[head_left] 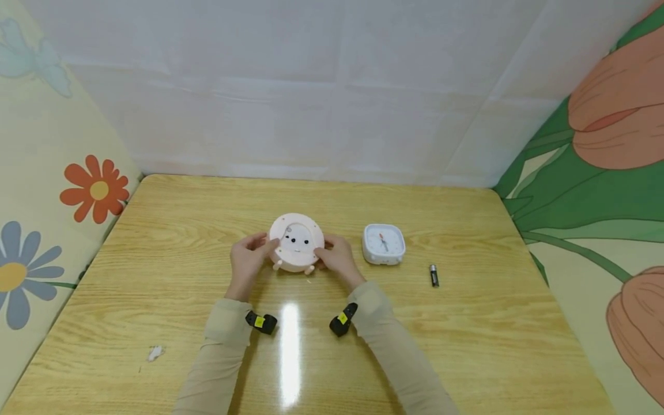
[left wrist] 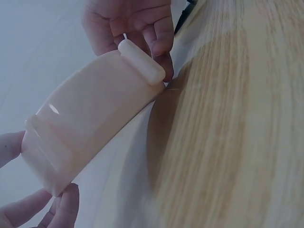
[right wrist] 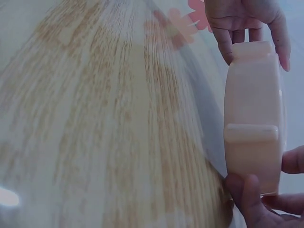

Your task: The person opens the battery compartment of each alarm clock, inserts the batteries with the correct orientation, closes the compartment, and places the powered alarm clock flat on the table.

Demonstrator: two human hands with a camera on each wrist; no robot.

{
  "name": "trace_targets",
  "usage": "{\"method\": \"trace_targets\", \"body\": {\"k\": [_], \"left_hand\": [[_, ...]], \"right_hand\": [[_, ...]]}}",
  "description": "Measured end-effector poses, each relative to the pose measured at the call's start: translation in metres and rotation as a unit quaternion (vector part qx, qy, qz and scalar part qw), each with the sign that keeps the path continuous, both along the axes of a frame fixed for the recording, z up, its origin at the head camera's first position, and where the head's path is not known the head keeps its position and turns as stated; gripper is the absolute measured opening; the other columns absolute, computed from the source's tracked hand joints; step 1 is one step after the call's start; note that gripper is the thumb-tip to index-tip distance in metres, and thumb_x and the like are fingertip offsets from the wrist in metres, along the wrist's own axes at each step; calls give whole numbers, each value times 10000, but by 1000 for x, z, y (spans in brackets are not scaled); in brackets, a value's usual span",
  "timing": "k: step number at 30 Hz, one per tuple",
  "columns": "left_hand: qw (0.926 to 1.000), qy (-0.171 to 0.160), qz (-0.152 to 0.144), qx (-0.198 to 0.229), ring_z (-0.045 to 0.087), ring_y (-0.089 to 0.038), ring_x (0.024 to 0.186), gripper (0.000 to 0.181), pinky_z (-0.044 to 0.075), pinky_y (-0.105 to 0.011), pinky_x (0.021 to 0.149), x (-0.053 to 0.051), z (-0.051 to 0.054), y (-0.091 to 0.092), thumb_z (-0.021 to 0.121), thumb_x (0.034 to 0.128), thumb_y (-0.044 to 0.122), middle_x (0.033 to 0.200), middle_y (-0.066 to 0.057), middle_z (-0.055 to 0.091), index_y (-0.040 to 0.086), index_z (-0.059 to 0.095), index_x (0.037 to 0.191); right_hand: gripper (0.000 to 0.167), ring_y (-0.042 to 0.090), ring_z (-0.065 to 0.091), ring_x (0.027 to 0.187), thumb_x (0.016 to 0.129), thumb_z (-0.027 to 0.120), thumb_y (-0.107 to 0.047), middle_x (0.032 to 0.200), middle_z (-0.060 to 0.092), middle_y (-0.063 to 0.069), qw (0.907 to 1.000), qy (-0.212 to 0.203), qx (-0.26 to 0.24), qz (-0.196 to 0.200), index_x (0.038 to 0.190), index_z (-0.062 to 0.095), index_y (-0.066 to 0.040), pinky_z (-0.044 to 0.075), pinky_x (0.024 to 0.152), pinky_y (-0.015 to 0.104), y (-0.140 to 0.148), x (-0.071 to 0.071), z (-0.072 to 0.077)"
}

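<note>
Around the middle of the table point(head_left: 493, 346), slightly to the left, a round pink case point(head_left: 276, 230) is held between two hands, its pale recessed panel point(head_left: 300, 233) turned up toward the head camera. Two small dark knobs point(head_left: 293, 240) sit side by side on the panel, and two stubby feet point(head_left: 309, 269) stick out from the near edge. Whether the case touches the wood I cannot tell. The left hand point(head_left: 249, 262) grasps the left rim, thumb over the front; the right hand point(head_left: 338, 259) grips the right rim in the same way.

Just right of the right hand, a white clock point(head_left: 384, 245) rests with its dial up, and farther right and a little nearer lies a dark battery point(head_left: 434, 275) with a silvery end. A small white scrap point(head_left: 155, 353) lies at the near left. Each beige sleeve point(head_left: 399, 357) has a black device point(head_left: 261, 323) with a yellow mark at its cuff. Beyond the far edge hangs a white sheet point(head_left: 249, 92); flowers point(head_left: 98, 190) decorate the left wall, large tulips point(head_left: 622, 115) the right.
</note>
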State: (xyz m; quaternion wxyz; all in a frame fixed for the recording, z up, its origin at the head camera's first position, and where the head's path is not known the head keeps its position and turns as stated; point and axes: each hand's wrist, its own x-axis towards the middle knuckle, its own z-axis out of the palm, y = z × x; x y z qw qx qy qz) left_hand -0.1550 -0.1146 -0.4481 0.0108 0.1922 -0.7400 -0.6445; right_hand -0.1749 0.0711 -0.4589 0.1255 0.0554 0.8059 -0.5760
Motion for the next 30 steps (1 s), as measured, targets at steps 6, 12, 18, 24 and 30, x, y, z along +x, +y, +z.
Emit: {"method": "trace_targets", "body": {"k": [6, 12, 18, 24, 30], "left_hand": [[9997, 200, -50, -108, 529, -171, 860, 438, 473, -146, 634, 1, 5, 1, 734, 757, 169, 1002, -136, 596, -2, 607, 1140], [9979, 435, -178, -450, 503, -177, 822, 438, 453, -170, 620, 2, 12, 2, 738, 752, 181, 993, -137, 593, 10, 613, 1136], [9955, 642, -244, -656, 490, -165, 774, 446, 443, -166, 588, 3, 18, 5, 755, 725, 176, 965, -122, 587, 10, 622, 1118], [9927, 796, -298, -860, 478, -157, 749, 452, 431, -187, 592, 1, 21, 8, 765, 714, 155, 960, -124, 597, 10, 620, 1116], [9884, 984, -487, -1048, 460, -163, 726, 486, 421, -212, 583, 1, 25, 11, 770, 716, 160, 954, -126, 583, 5, 597, 1143]], "right_hand": [[383, 151, 571, 571, 784, 562, 33, 960, 626, 189, 10000, -10, -71, -67, 1166, 590, 21, 534, 527, 252, -2, 1, 1], [399, 129, 567, 548, 787, 546, 51, 938, 626, 201, 9998, -129, -166, 36, 1185, 574, 31, 544, 543, 266, -3, 1, 3], [435, 137, 579, 559, 790, 543, 92, 994, 618, 240, 9987, -241, -443, 4, 1223, 530, 54, 550, 559, 280, -5, 0, 3], [484, 165, 590, 604, 794, 535, 111, 1073, 594, 259, 9972, -340, -667, 1, 1271, 476, 54, 553, 579, 289, -5, 0, 2], [568, 175, 579, 625, 791, 541, 114, 1163, 545, 257, 9975, -334, -631, 10, 1334, 421, -4, 549, 571, 282, -6, 0, 2]]}}
